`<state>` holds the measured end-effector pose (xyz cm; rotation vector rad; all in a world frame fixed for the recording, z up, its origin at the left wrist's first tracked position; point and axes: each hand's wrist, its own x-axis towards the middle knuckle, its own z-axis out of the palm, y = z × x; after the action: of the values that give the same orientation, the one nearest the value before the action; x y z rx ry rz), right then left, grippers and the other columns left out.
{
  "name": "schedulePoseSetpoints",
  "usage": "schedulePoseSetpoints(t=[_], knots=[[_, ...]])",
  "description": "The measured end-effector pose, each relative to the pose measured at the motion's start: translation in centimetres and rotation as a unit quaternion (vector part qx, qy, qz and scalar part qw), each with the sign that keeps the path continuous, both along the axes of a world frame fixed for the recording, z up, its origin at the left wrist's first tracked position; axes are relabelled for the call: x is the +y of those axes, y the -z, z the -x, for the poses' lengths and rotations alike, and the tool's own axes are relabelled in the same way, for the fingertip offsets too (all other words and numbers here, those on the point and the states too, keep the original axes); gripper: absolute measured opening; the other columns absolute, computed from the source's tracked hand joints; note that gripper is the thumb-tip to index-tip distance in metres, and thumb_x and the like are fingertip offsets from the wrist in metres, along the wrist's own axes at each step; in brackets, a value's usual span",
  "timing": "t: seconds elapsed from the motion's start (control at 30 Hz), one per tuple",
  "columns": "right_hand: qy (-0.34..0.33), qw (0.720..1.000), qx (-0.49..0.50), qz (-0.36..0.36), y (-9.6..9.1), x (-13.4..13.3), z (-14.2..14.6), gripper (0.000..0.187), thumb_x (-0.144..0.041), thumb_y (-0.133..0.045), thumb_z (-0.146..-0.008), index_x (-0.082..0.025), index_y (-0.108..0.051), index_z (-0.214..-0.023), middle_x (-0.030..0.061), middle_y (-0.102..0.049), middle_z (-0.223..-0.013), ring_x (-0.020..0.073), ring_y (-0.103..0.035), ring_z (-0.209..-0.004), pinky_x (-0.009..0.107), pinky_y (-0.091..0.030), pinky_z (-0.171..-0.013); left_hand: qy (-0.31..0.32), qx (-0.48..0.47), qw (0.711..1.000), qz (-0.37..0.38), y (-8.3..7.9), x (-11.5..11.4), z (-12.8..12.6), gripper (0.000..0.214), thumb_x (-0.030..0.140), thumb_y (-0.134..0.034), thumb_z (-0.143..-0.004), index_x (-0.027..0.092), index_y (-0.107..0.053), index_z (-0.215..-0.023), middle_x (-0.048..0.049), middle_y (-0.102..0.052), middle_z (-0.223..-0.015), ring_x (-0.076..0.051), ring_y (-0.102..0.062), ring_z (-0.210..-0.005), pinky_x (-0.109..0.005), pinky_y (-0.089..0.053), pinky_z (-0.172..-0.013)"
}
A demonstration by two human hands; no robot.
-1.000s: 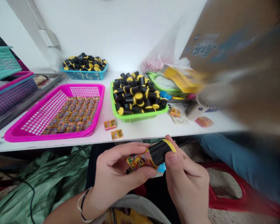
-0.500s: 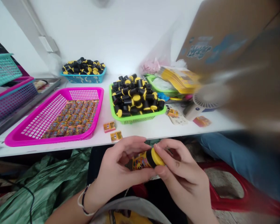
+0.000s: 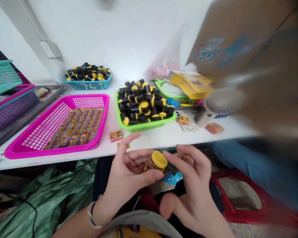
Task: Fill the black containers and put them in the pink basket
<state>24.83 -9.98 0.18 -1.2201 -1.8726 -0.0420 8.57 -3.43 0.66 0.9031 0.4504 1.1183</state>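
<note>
My left hand (image 3: 125,175) pinches a short cylinder (image 3: 155,162) between thumb and fingers. It has a yellow cap on top and a colourful printed wrapper. My right hand (image 3: 188,188) hangs open beside it, fingertips close to the cap and holding nothing. On the table, a green basket (image 3: 144,126) is heaped with black cylinders with yellow caps (image 3: 142,104). A pink basket (image 3: 54,129) holds rows of wrapped cylinders (image 3: 74,130). A small printed packet (image 3: 115,136) lies near the table edge, just above my left fingertip.
A blue basket (image 3: 86,86) of black cylinders stands at the back. Stacked teal and pink baskets (image 3: 5,89) sit left. A white fan (image 3: 218,107) and a blurred cardboard box (image 3: 225,43) stand right. A person's denim-clad leg (image 3: 263,168) and a red stool (image 3: 238,195) lie below right.
The cylinder has turned from lying sideways to cap-up, now facing the camera. My right hand has let go of it and its fingers have spread.
</note>
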Motion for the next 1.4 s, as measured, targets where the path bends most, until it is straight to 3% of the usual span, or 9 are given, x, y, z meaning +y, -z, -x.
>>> schedulePoseSetpoints(t=[0.13,0.37,0.53,0.73,0.87,0.97,1.13,1.27,1.4], knots=[[0.006,0.996,-0.050,-0.075,-0.1,0.4,0.5,0.046,-0.012,-0.067,-0.088,-0.014,-0.055,-0.132,0.0120,-0.060,-0.122,0.0247,-0.056,-0.117,0.040,-0.048,-0.105,0.038,-0.001,0.999,0.018,0.2,0.0,0.0,0.092,0.004,-0.093,-0.066,0.032,-0.038,-0.134,-0.0001,-0.078,-0.105,-0.013,-0.077,-0.083,-0.019,-0.061,-0.072],[-0.085,0.993,0.016,-0.077,-0.4,0.7,1.6,0.042,-0.012,-0.068,-0.078,-0.016,-0.059,-0.119,0.0071,-0.072,-0.110,0.0227,-0.063,-0.111,0.039,-0.048,-0.107,0.325,0.007,0.946,0.009,0.8,0.1,0.5,0.063,0.030,-0.087,-0.080,0.027,-0.038,-0.120,-0.0003,-0.068,-0.099,-0.012,-0.070,-0.082,-0.023,-0.053,-0.072],[-0.111,0.989,0.038,-0.089,-0.3,0.8,1.3,0.031,-0.026,-0.070,-0.088,-0.018,-0.060,-0.116,0.0072,-0.077,-0.108,0.0215,-0.068,-0.110,0.037,-0.049,-0.110,0.324,-0.010,0.946,-0.004,1.2,-0.2,-0.4,0.063,0.026,-0.089,-0.072,0.027,-0.042,-0.114,-0.0063,-0.056,-0.125,-0.023,-0.062,-0.117,-0.040,-0.048,-0.100],[-0.097,0.990,-0.019,-0.099,-0.1,0.2,0.6,0.023,-0.037,-0.054,-0.104,-0.020,-0.066,-0.114,0.0064,-0.079,-0.105,0.0226,-0.068,-0.105,0.041,-0.051,-0.105,0.344,0.009,0.937,-0.061,0.9,0.2,-0.5,0.067,0.017,-0.086,-0.066,0.029,-0.040,-0.113,0.0006,-0.059,-0.110,-0.018,-0.065,-0.104,-0.035,-0.050,-0.094],[-0.060,0.985,-0.112,-0.117,0.9,-0.1,-0.3,0.027,-0.018,-0.049,-0.106,-0.022,-0.072,-0.118,0.0010,-0.080,-0.104,0.0190,-0.065,-0.091,0.044,-0.040,-0.112,0.207,0.154,0.961,-0.096,0.6,-0.6,-0.3,0.086,0.006,-0.083,-0.069,0.031,-0.027,-0.128,0.0108,-0.057,-0.079,-0.009,-0.058,-0.071,-0.023,-0.047,-0.071],[-0.068,0.975,-0.158,-0.143,1.4,0.1,-1.1,0.025,-0.016,-0.053,-0.104,-0.020,-0.073,-0.118,0.0007,-0.080,-0.102,0.0179,-0.062,-0.085,0.045,-0.038,-0.112,0.093,0.220,0.968,-0.076,0.7,-1.4,-0.6,0.089,0.001,-0.077,-0.069,0.030,-0.023,-0.133,0.0102,-0.058,-0.079,-0.009,-0.057,-0.069,-0.020,-0.043,-0.064],[-0.109,0.981,-0.075,-0.139,1.2,0.7,-1.1,0.038,-0.015,-0.037,-0.109,-0.027,-0.073,-0.106,-0.0044,-0.079,-0.092,0.0166,-0.065,-0.089,0.039,-0.046,-0.101,0.273,0.082,0.954,-0.088,1.5,-0.7,-1.1,0.084,0.005,-0.082,-0.067,0.032,-0.032,-0.128,0.0120,-0.058,-0.076,-0.012,-0.066,-0.078,-0.030,-0.051,-0.085],[-0.127,0.983,-0.029,-0.126,0.6,1.0,-0.4,0.019,-0.033,-0.051,-0.106,-0.027,-0.069,-0.103,-0.0016,-0.078,-0.092,0.0221,-0.062,-0.097,0.042,-0.049,-0.094,0.335,-0.003,0.939,-0.070,1.7,0.2,-1.0,0.079,0.012,-0.087,-0.059,0.031,-0.043,-0.122,0.0007,-0.059,-0.115,-0.019,-0.063,-0.115,-0.035,-0.048,-0.099],[-0.058,0.990,-0.056,-0.116,0.3,0.6,-0.3,0.018,-0.024,-0.065,-0.095,-0.019,-0.068,-0.112,0.0062,-0.072,-0.103,0.0247,-0.055,-0.099,0.042,-0.047,-0.088,0.268,0.045,0.962,-0.020,1.1,-0.1,-0.6,0.080,0.011,-0.079,-0.077,0.032,-0.028,-0.135,0.0073,-0.062,-0.085,-0.006,-0.055,-0.065,-0.018,-0.044,-0.065]])
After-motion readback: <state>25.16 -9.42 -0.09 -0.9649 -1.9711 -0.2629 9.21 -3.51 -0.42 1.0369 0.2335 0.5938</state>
